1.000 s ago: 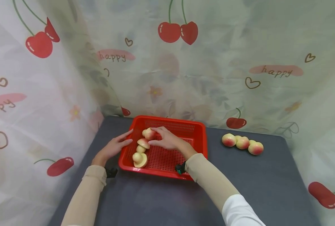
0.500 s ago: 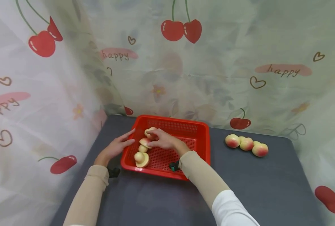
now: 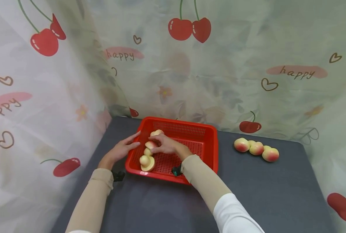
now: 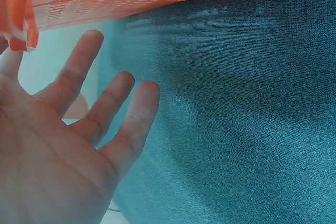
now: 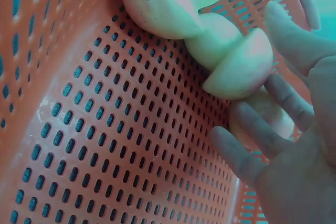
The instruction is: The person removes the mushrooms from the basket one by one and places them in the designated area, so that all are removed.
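Fingers [image 4: 139, 111] of the left grip [image 3: 119, 151] spread wide beside the rim of one red plastic basket [image 3: 161, 179]. Inside, the right grip [image 3: 167, 144] is loosely parted; I cannot tell whether it touches the middle one of three cream-and-pink mushroom-shaped pieces [image 3: 151, 145] lined along the left side. I count three matching pieces [image 3: 256, 148] rightward on the dark grey worktop [image 3: 152, 207].

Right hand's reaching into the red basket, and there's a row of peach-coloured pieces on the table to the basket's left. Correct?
Wrong side: in the head view, the row of peach-coloured pieces lies right of the red basket. The rest stands.
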Action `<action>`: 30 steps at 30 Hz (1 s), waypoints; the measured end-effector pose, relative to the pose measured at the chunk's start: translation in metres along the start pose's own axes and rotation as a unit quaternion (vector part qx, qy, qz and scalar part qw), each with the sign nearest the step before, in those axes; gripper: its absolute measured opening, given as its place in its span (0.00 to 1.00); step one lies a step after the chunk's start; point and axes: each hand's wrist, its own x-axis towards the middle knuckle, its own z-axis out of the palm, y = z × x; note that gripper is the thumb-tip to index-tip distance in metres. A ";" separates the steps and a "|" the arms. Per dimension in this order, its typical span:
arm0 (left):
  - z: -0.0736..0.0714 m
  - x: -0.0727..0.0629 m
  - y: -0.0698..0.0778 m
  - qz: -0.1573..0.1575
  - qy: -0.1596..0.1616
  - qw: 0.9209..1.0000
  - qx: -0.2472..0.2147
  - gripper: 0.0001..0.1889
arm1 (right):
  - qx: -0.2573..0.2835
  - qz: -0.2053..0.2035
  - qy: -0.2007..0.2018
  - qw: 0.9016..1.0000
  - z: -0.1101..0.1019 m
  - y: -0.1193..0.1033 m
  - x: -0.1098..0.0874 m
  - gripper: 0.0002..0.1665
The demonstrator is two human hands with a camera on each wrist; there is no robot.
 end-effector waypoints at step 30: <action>-0.001 0.000 -0.001 0.012 -0.008 0.999 -0.028 0.32 | -0.023 0.059 -0.039 0.997 0.012 -0.004 -0.004 0.35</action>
